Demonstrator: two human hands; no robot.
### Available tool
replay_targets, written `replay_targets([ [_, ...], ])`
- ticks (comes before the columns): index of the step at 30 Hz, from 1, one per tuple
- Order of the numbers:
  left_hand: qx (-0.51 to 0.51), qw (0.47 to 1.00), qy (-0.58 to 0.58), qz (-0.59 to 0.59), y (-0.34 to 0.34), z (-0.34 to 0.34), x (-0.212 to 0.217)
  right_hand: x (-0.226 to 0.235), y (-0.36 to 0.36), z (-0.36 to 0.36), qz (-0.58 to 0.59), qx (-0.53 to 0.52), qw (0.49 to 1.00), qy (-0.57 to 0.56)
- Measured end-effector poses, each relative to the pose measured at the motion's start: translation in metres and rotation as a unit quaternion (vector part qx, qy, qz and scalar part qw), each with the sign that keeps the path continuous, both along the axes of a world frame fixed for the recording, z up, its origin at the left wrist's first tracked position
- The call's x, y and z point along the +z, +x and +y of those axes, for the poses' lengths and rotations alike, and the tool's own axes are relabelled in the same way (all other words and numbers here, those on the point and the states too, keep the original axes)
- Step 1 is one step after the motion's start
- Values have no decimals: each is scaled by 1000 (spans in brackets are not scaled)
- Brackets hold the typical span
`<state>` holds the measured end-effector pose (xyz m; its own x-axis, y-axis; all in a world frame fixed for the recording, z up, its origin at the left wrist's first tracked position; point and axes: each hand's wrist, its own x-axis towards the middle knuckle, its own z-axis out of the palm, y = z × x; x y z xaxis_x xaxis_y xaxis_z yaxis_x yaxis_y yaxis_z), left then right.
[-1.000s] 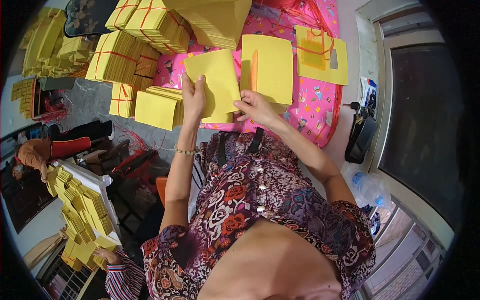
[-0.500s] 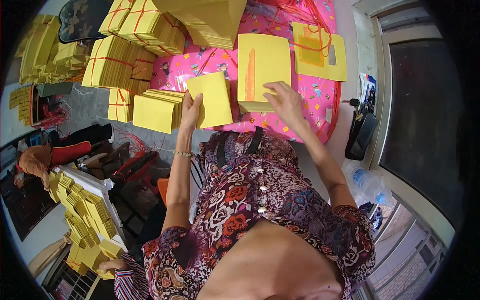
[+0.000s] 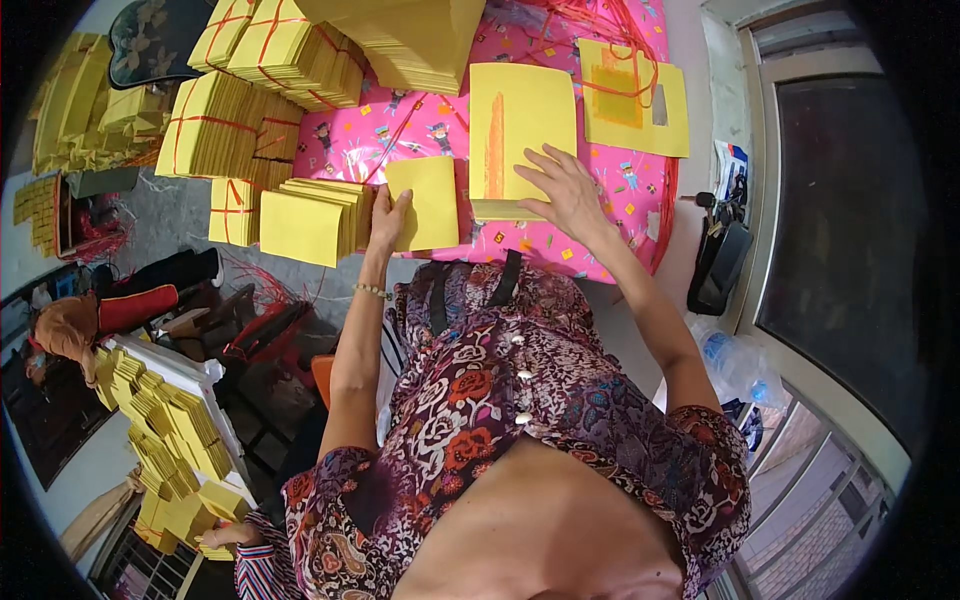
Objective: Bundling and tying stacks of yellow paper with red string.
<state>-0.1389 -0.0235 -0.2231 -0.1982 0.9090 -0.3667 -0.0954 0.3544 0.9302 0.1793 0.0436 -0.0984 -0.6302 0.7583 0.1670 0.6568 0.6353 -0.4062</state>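
Paper (image 3: 432,205): yellow rectangle at the near side of the bench (image 3: 630,215), your left hand (image 3: 386,222) pinching its left edge, grip narrow
Stack (image 3: 537,108): just right of the paper, long axis running away from you; your right hand (image 3: 570,197) is nearer, grip wide, fingers spread over its near corner
Texture: matte yellow, orange streak (image 3: 496,150), glossy pink print (image 3: 343,152) beneath

The right hand (image 3: 568,195) has let go of the yellow paper (image 3: 430,208) and now touches the top of the orange-striped paper stack (image 3: 535,110). Only the left hand (image 3: 388,218) holds the paper now, lower down, left of the stack's near end.
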Motion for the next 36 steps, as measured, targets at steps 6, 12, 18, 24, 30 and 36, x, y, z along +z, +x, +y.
replay_targets([
  [6,-35,993,-25,108,-3,5,-13,-2,5,3,30,16,999,-1],
  [12,17,924,-2,383,9,5,-9,1,4,3,49,-5,998,-37],
  [18,44,861,150,485,43,10,50,-2,6,3,54,-17,997,-49],
  [24,-26,991,94,-94,91,12,94,-1,5,3,63,-21,996,-55],
  [30,-48,990,120,-59,103,14,83,0,4,3,65,-21,996,-58],
  [36,-41,991,124,-39,105,14,82,0,4,2,67,-25,996,-59],
])
